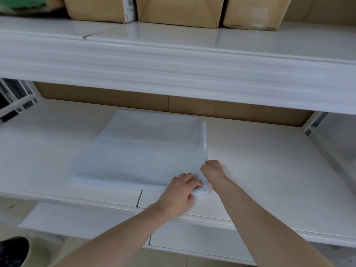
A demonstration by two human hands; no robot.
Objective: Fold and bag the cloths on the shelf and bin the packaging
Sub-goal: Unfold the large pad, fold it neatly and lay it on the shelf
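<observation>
On the white shelf (260,170), a pale folded cloth (142,151) lies flat near the middle, its far edge close to the cardboard behind. Both hands meet at its near right corner: the left hand (178,193) pinches the corner, and the right hand (212,170), just beside it, grips the right edge. Cardboard boxes (173,10) stand on the shelf above.

The near right corner of the pale cloth (142,151) is hidden under the left hand (179,191) and right hand (212,170), so each grip is unclear. Cardboard boxes (173,10) are cut off at the top edge. A dark shoe (13,251) is cropped bottom left.
</observation>
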